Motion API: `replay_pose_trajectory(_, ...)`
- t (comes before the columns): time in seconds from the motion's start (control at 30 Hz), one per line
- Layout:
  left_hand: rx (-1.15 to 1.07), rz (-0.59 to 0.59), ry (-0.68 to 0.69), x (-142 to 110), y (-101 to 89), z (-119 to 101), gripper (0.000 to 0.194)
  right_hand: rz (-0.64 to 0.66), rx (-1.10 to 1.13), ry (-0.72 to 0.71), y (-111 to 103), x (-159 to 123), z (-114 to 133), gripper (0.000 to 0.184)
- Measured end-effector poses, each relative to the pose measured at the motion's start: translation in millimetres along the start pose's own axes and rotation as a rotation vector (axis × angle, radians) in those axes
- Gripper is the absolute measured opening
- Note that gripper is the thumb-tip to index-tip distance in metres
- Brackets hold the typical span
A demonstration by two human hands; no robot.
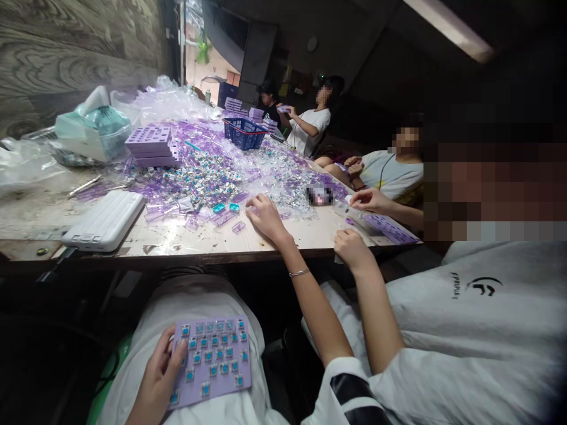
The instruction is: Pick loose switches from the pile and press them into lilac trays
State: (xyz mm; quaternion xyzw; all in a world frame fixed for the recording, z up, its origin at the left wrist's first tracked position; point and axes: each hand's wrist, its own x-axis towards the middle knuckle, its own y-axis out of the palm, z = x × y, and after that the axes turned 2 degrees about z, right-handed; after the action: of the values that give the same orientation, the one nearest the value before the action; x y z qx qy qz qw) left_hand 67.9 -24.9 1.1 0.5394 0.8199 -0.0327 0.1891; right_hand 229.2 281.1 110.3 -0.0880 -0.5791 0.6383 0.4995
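On my lap lies a light purple holder plate (pixel 212 381) set with several small clear key switches with blue centres. My left hand (pixel 162 369) grips its left edge, thumb on top and fingers toward the underside. My right hand (pixel 266 218), a bracelet on its wrist, reaches over the table's near edge. Its fingers are bent and slightly apart, low over the tabletop at the edge of the loose parts; no held part shows. Two small teal trays (pixel 219 208) and a clear purple piece (pixel 238 227) lie to its left.
A white power bank (pixel 106 221) with a cable sits at the near left. Behind the heap of loose switches (pixel 204 177) stand stacked purple plates (pixel 150 144) and a blue basket (pixel 244 133). A neighbour's hand (pixel 354 248) is close on my right; other people sit farther along.
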Motion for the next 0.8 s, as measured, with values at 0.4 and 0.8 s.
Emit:
replay_pose_trajectory(0.4, 0.027, -0.002, -0.004, 0.6, 0.0, -0.5, 0.063, -0.167, 0.254, -0.007, -3.5, 0.3, 3.9, 0.005)
replay_pose_trajectory(0.8, 0.022, 0.032, 0.01, 0.3, 0.1, -1.6, 0.06, -0.156, 0.821, 0.115, -2.0, -7.7, 15.1, 0.022)
